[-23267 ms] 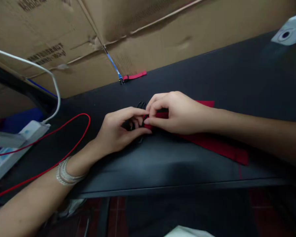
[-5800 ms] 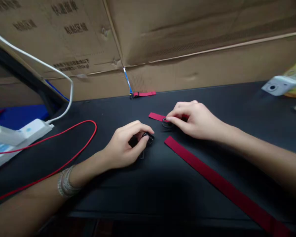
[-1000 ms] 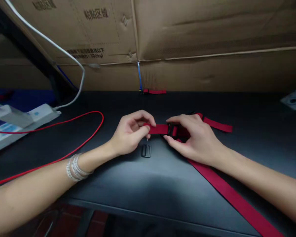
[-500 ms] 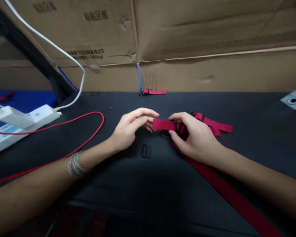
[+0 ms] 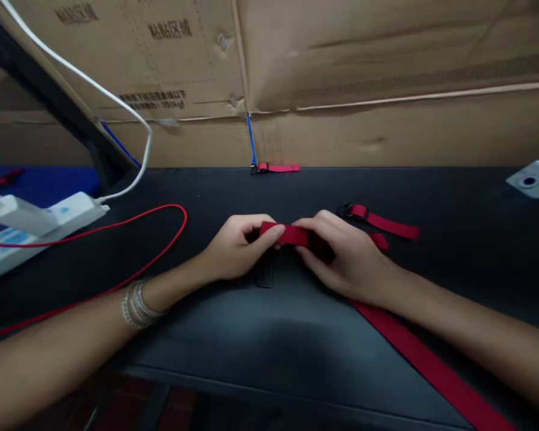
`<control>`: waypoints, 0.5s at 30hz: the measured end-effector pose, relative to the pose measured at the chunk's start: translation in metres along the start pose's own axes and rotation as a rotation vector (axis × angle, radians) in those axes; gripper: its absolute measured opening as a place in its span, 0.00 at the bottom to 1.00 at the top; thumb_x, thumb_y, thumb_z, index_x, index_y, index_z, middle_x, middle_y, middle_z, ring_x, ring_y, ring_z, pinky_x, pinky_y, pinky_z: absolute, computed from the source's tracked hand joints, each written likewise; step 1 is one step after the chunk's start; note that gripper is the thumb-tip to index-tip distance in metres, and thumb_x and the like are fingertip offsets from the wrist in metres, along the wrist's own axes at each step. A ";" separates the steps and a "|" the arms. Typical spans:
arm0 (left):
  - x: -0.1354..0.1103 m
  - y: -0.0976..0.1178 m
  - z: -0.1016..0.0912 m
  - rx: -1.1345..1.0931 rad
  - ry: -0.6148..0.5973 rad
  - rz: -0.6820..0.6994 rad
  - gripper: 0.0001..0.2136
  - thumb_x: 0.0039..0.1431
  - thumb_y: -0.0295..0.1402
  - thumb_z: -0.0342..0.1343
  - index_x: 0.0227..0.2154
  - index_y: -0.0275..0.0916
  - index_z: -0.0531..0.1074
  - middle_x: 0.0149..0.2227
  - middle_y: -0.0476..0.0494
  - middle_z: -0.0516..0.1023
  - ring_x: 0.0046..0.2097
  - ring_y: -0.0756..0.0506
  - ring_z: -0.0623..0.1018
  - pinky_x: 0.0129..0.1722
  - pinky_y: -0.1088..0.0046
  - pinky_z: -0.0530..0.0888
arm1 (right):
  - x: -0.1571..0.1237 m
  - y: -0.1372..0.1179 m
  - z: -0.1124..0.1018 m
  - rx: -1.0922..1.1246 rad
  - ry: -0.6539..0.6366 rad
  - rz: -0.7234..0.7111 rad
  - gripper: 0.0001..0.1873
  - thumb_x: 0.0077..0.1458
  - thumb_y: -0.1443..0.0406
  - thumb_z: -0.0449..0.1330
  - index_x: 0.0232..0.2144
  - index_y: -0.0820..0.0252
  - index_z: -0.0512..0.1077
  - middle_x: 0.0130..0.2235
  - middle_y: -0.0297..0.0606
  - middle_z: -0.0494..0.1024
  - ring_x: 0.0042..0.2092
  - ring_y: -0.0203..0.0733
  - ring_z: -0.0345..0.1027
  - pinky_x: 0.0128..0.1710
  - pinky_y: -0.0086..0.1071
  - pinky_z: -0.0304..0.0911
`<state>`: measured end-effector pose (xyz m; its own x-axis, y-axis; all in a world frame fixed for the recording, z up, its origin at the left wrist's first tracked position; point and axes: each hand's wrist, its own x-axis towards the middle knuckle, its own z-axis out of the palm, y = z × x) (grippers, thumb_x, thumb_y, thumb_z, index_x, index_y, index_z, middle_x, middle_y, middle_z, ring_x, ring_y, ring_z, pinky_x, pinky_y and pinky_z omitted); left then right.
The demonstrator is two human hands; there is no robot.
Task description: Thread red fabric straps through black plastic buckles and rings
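A red webbing strap (image 5: pixel 294 235) stretches between my two hands above the black table. My left hand (image 5: pixel 240 246) pinches its end between thumb and fingers. My right hand (image 5: pixel 348 251) grips the strap farther along, and its fingers hide part of it. From under that hand a long red length (image 5: pixel 431 365) runs to the lower right. A black slider buckle (image 5: pixel 264 277) lies on the table just below my left hand, partly shaded. Behind my right hand lies another short red strap (image 5: pixel 386 224) with a black buckle.
At the back edge sits a small red strap (image 5: pixel 281 168) by a blue cord (image 5: pixel 251 140). A cardboard wall (image 5: pixel 386 48) stands behind the table. To the left are a white power strip (image 5: pixel 67 212) and a red cable (image 5: pixel 161 257); a white device (image 5: pixel 532 179) is at right.
My left hand has closed on the strap's end, where its fingers were looser before. The black buckle seen at my right fingertips is now hidden.
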<state>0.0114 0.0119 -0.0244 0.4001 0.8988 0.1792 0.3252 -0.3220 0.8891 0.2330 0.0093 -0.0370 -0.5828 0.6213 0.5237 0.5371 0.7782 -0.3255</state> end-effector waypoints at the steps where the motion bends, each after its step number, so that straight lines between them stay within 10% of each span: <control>1: 0.000 0.000 0.000 0.000 0.015 0.002 0.16 0.66 0.37 0.54 0.25 0.34 0.75 0.26 0.47 0.77 0.30 0.51 0.74 0.35 0.76 0.70 | 0.000 0.000 0.000 -0.009 0.006 0.005 0.11 0.62 0.66 0.59 0.47 0.63 0.71 0.38 0.40 0.75 0.36 0.34 0.69 0.36 0.28 0.65; 15: 0.005 -0.001 -0.004 -0.019 0.193 -0.015 0.16 0.61 0.39 0.54 0.20 0.36 0.68 0.21 0.50 0.69 0.26 0.52 0.68 0.30 0.76 0.65 | 0.003 0.014 -0.003 -0.048 0.092 -0.024 0.10 0.58 0.66 0.62 0.42 0.66 0.74 0.34 0.36 0.75 0.32 0.31 0.68 0.33 0.25 0.64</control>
<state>0.0093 0.0180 -0.0228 0.2234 0.9442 0.2420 0.3128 -0.3045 0.8997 0.2402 0.0220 -0.0378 -0.5385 0.5895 0.6022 0.5535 0.7862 -0.2747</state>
